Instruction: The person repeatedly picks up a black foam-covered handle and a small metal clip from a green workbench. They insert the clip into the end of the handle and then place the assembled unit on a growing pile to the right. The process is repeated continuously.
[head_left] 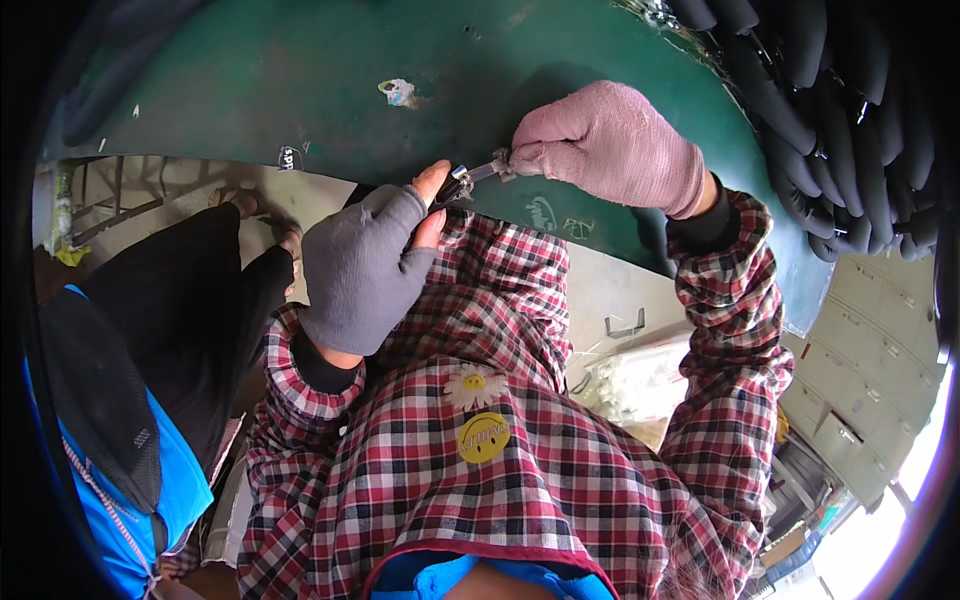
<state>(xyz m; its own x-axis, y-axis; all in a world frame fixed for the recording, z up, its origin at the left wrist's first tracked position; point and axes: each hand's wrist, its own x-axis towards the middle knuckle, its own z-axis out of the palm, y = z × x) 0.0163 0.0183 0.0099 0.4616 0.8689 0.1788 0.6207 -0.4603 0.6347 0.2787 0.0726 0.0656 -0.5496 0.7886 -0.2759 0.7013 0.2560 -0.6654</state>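
Note:
Near the front edge of the green table (pixel 300 60), my two hands meet over a small piece. My left hand (pixel 365 265), in a grey glove with bare fingertips, is closed on a small black part with a shiny metal end (pixel 459 176). A thin greyish strip or rod (pixel 485 171) runs from that part to my right hand (pixel 615 150). In a pink glove, the right thumb and forefinger pinch the strip's far end, where a crumpled bit shows. Exactly what kind of part this is cannot be made out.
Many long black padded pieces with small metal tips (pixel 850 130) pile up at the far right. A torn sticker (pixel 398 93) is stuck on the table. To my left sits another person in black and blue (pixel 190 310). Pale cabinets (pixel 870 350) stand at right.

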